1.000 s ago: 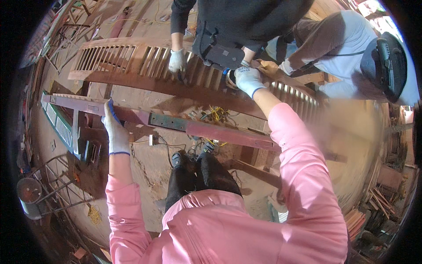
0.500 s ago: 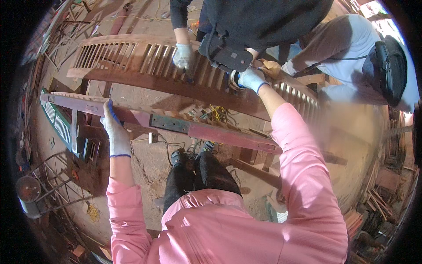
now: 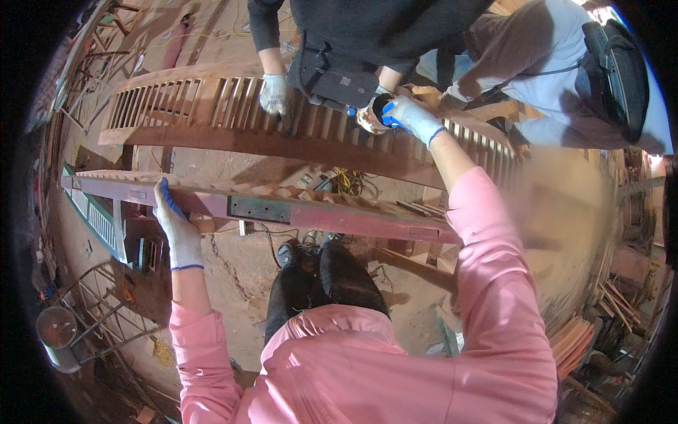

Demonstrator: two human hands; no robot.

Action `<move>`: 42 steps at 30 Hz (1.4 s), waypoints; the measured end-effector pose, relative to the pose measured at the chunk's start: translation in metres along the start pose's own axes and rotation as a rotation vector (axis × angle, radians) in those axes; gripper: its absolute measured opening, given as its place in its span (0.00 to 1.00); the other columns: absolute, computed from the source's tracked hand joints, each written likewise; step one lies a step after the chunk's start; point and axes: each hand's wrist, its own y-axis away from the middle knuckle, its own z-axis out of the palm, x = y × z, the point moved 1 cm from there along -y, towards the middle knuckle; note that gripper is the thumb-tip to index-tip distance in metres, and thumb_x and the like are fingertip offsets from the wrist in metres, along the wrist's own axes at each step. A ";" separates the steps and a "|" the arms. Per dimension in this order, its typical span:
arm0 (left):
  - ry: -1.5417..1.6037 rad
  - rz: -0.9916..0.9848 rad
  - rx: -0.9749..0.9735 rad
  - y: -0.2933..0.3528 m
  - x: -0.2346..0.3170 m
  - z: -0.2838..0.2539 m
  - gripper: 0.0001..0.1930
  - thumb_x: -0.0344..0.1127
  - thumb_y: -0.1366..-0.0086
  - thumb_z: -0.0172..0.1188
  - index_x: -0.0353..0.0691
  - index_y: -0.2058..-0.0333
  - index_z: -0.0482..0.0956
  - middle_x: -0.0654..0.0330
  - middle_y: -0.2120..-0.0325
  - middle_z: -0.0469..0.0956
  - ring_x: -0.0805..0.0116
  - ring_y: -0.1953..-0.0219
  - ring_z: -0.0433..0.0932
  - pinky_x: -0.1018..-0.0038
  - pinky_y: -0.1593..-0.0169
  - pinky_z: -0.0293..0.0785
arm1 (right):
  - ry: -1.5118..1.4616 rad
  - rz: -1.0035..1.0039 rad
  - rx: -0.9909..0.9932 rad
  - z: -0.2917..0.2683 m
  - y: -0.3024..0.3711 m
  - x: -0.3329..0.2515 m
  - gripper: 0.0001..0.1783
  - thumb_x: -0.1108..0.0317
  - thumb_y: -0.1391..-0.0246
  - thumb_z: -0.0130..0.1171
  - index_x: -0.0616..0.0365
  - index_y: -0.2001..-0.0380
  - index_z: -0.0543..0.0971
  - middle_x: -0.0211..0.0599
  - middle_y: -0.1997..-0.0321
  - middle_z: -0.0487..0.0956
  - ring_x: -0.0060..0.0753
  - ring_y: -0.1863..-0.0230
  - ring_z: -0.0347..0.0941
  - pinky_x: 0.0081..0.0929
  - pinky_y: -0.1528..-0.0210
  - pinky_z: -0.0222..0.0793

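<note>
My left hand [image 3: 178,230], in a white glove with a blue palm, grips the long reddish edge rail of a slatted wooden shutter panel [image 3: 332,218] in front of me. A dark plate with several holes sits in that rail. Beyond the panel, my right hand [image 3: 415,119], gloved alike, closes on a round, pale-rimmed thing [image 3: 370,119] with a dark end; its kind is unclear. A co-worker's gloved hand meets the same thing from behind. Their other gloved hand [image 3: 277,101] rests on a second slatted shutter panel [image 3: 233,134] lying farther off.
Another person in grey trousers [image 3: 565,81] crouches at the upper right. Below the near panel, cables [image 3: 272,244] lie by my feet. A green-framed shutter [image 3: 92,212] and a metal frame [image 3: 99,297] stand at left. Wood strips [image 3: 572,343] are stacked at right, near hazy dust.
The round thing has turned and shifted slightly up and left, my right hand still on it. The co-worker has moved left in view. My left hand keeps its hold on the rail.
</note>
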 end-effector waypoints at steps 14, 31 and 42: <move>0.097 0.020 0.023 0.005 0.001 0.007 0.25 0.49 0.38 0.69 0.40 0.49 0.79 0.63 0.55 0.78 0.68 0.53 0.76 0.64 0.47 0.73 | -0.786 0.316 0.074 -0.039 0.043 -0.038 0.11 0.66 0.42 0.64 0.62 0.64 0.88 0.33 0.62 0.87 0.23 0.61 0.80 0.20 0.57 0.69; 0.011 0.119 0.093 0.028 0.007 0.033 0.13 0.51 0.36 0.67 0.50 0.67 0.80 0.71 0.73 0.74 0.77 0.71 0.73 0.76 0.66 0.69 | 1.603 0.115 0.138 0.056 -0.049 -0.065 0.25 0.56 0.29 0.42 0.56 0.35 0.70 0.50 0.30 0.70 0.60 0.31 0.65 0.58 0.27 0.57; -0.024 0.041 0.023 0.024 0.005 0.026 0.44 0.57 0.43 0.72 0.47 0.36 0.59 0.53 0.39 0.64 0.55 0.38 0.66 0.41 0.40 0.69 | 0.851 0.166 0.028 0.027 -0.045 -0.042 0.18 0.64 0.42 0.51 0.54 0.54 0.86 0.49 0.51 0.85 0.52 0.49 0.82 0.47 0.42 0.74</move>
